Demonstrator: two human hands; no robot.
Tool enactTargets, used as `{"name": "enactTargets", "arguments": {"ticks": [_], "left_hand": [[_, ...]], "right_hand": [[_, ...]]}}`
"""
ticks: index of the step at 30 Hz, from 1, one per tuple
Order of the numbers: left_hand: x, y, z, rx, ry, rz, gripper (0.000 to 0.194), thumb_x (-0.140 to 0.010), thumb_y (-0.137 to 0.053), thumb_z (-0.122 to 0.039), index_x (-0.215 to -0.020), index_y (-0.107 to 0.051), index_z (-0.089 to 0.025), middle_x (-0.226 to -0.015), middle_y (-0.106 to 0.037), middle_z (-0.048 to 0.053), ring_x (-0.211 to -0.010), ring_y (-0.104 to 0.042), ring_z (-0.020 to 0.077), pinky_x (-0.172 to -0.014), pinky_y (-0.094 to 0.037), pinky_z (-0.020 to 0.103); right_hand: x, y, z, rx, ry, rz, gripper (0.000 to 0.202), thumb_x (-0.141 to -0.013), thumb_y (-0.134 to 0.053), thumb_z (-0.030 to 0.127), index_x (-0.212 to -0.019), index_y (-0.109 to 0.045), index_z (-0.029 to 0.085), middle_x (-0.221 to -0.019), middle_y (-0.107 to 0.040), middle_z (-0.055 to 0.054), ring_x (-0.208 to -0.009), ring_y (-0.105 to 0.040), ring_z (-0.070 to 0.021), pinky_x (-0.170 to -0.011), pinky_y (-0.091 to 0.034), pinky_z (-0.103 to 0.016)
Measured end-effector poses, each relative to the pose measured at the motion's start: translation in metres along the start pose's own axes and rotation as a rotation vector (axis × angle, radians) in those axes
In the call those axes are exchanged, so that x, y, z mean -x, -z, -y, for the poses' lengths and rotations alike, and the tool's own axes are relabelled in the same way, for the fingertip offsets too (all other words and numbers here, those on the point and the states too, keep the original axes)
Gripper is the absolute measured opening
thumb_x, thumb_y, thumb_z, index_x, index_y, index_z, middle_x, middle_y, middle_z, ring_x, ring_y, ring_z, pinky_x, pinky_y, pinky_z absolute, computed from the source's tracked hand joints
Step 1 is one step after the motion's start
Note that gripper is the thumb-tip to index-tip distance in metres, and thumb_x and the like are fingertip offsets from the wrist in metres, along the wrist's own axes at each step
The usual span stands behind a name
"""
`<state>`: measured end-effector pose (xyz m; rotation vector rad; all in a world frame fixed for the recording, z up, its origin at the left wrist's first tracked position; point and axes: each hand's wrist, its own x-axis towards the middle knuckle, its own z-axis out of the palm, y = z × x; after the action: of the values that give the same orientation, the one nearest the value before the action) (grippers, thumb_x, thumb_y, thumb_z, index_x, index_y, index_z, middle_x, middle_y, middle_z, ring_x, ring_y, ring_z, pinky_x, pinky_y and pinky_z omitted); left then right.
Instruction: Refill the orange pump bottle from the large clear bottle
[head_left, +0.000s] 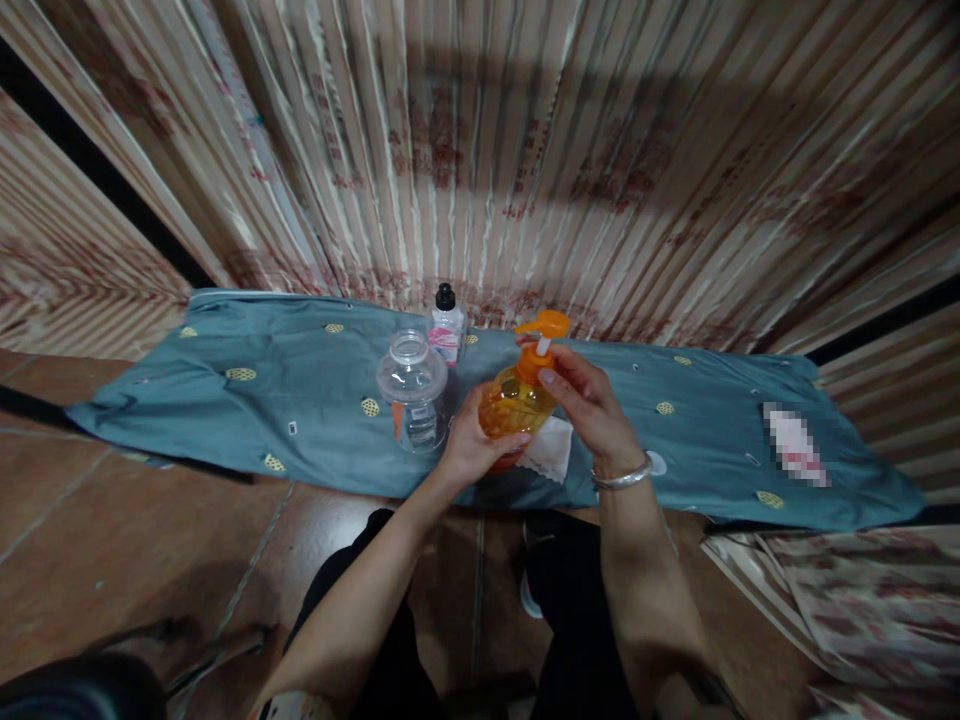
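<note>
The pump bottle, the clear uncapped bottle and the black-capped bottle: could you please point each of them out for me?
Pump bottle [520,398]: head view, on its amber body, between the hands.
Clear uncapped bottle [412,381]: head view, on its wide shoulder.
Black-capped bottle [445,338]: head view, on its body below the cap.

Jar [414,392] left (on table [712,400]), pump bottle [519,402] right

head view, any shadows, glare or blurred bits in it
Head view: broad shadow across the pleated beige-and-red fabric curtain; head view: pale glare on the brown tiled floor; head view: the white-and-pink patch at right is pixelated.
</note>
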<state>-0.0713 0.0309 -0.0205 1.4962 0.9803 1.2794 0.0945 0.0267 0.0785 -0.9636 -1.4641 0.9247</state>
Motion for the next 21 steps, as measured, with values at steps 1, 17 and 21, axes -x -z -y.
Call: {"name": "enactTargets", "arguments": {"ticks": [1,17,21], "left_hand": [[0.0001,0.0000,0.0001,0.001,0.001,-0.001,0.081,-0.062,-0.101,-0.038,-0.131,-0.060,-0.022,-0.130,-0.073,0.011,-0.123,-0.071,0.0354,-0.110,-0.056,0.054],[0.0007,-0.0015,-0.0037,0.030,0.035,0.009,0.084,-0.061,-0.102,-0.040,-0.130,-0.059,-0.022,-0.128,-0.075,0.012,-0.121,-0.074,0.0352,-0.108,-0.058,0.054],[0.0002,-0.0019,-0.0039,0.034,0.036,0.006,0.084,-0.059,-0.102,-0.039,-0.129,-0.058,-0.022,-0.127,-0.075,0.011,-0.119,-0.075,0.0347,-0.107,-0.059,0.054]], "right_hand": [[0.0001,0.0003,-0.0001,0.007,-0.002,0.002,0.049,-0.082,-0.079,0.073,-0.107,-0.074,0.031,-0.118,-0.079,-0.004,-0.125,-0.069,-0.0282,-0.115,-0.052,-0.047],[0.0012,-0.0044,-0.0030,0.072,0.026,-0.112,0.059,-0.074,-0.087,0.072,-0.114,-0.070,0.031,-0.124,-0.076,-0.004,-0.125,-0.067,-0.0283,-0.114,-0.052,-0.047],[-0.0005,-0.0079,-0.0048,0.122,0.064,-0.224,0.053,-0.071,-0.092,0.066,-0.098,-0.066,0.028,-0.113,-0.077,-0.003,-0.116,-0.070,-0.0272,-0.113,-0.052,-0.049]]}}
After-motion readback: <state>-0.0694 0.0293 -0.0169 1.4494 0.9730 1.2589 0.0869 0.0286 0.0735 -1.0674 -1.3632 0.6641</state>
